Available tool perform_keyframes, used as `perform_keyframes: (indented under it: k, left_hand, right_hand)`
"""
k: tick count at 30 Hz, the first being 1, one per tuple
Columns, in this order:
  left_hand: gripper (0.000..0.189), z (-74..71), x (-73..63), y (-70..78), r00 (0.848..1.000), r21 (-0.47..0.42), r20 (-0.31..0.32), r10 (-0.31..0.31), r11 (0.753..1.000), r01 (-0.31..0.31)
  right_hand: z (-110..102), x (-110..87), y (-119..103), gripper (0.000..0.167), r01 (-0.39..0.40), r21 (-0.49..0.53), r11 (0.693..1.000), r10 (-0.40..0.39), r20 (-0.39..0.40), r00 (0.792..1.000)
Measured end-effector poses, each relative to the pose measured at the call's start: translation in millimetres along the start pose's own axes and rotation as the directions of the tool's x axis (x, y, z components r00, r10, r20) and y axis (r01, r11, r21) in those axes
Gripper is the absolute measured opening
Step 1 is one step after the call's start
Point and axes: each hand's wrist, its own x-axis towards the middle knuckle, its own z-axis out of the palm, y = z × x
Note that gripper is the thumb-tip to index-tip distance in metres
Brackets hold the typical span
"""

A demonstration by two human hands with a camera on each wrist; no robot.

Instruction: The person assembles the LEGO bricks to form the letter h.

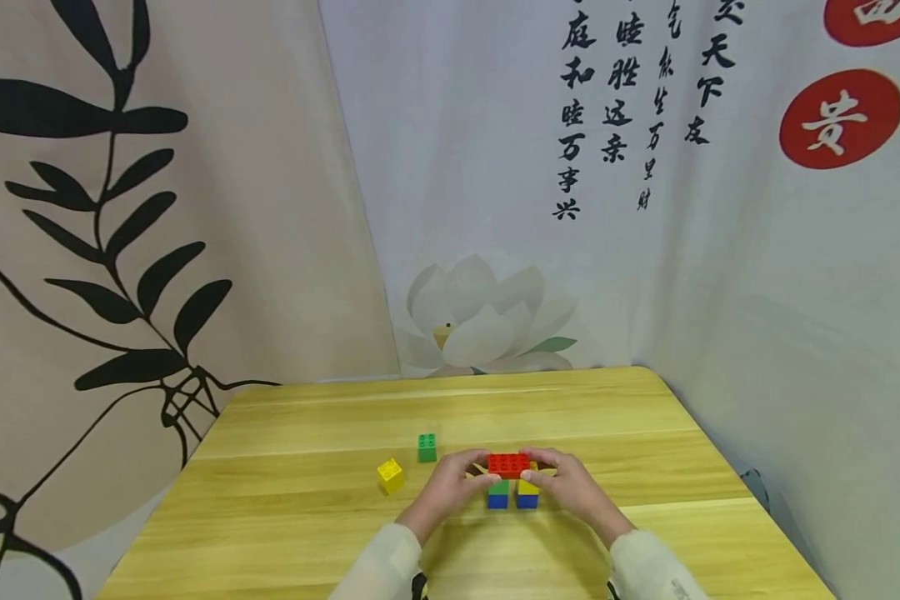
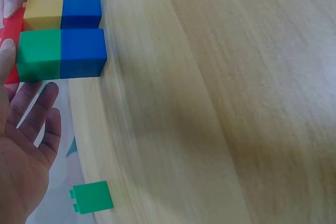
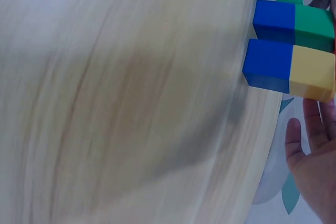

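Between both hands is a red toy brick point(image 1: 508, 466), wide, with studs on top. My left hand point(image 1: 453, 487) pinches its left end and my right hand point(image 1: 570, 486) its right end. Under the red brick stand two short stacks side by side, with a narrow gap between them. A green brick point(image 2: 40, 55) sits on a blue brick point(image 2: 83, 53) in the left stack. In the right one, a yellow brick point(image 3: 312, 72) sits on another blue brick point(image 3: 268, 65). The red brick appears to lie across both tops; whether it is pressed down fully I cannot tell.
A loose green brick point(image 1: 427, 447) and a loose yellow brick point(image 1: 391, 476) lie on the wooden table point(image 1: 285, 517), left of the hands. Behind the table hangs a printed curtain point(image 1: 480, 208) with dark leaves, a flower and writing.
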Motion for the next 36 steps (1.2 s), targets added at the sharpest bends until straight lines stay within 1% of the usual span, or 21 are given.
perform_keyframes:
  k: [4,8,12,16,20,24,27,30,34,36]
  left_hand:
    - [0.043,-4.9,-4.9,-1.2,1.000,-0.014,-0.001,-0.027,1.000,0.027]
    - [0.042,-14.5,-9.7,-3.7,0.999,-0.016,0.004,-0.038,0.999,0.038]
    - [0.040,-24.8,-12.7,-6.6,0.999,-0.012,0.008,-0.044,0.999,0.044]
    - [0.039,-30.9,-15.8,-7.8,0.999,0.008,-0.001,-0.043,0.999,0.043]
    - [0.044,-34.1,-20.4,-11.3,0.999,0.022,-0.021,-0.036,0.999,0.036]
    - [0.052,-39.9,-27.4,-18.8,0.999,0.015,-0.040,-0.026,1.000,0.026]
    - [0.053,-48.9,-32.5,-25.7,0.997,0.009,-0.071,-0.033,0.999,0.034]
    - [0.051,-60.6,-35.9,-33.2,0.991,0.010,-0.123,-0.053,0.998,0.055]
    - [0.052,-77.8,-39.9,-42.8,0.974,-0.011,-0.207,-0.088,0.996,0.088]
    - [0.052,-85.7,-42.2,-47.3,0.960,-0.032,-0.255,-0.112,0.994,0.107]
  right_hand:
    - [7,1.0,-1,0.044,0.024,0.003,1.000,-0.024,-0.012,1.000]
    - [16,3.4,-4,0.043,0.050,0.010,0.999,-0.050,-0.015,0.999]
    - [24,5.9,-8,0.044,0.040,0.018,0.999,-0.040,0.005,0.999]
    - [28,5.1,-10,0.050,0.018,0.014,1.000,-0.018,0.026,0.999]
    - [30,3.9,-6,0.054,0.018,-0.031,0.999,-0.018,0.008,1.000]
    - [31,4.7,-1,0.052,0.015,-0.048,0.999,-0.015,-0.018,1.000]
    - [30,5.4,2,0.048,0.003,-0.041,0.999,-0.005,-0.037,0.999]
    - [30,6.3,5,0.044,-0.011,-0.032,0.999,0.009,-0.049,0.999]
    - [31,6.5,6,0.042,-0.025,-0.027,0.999,0.024,-0.043,0.999]
    - [31,6.0,6,0.042,-0.027,-0.023,0.999,0.026,-0.038,0.999]
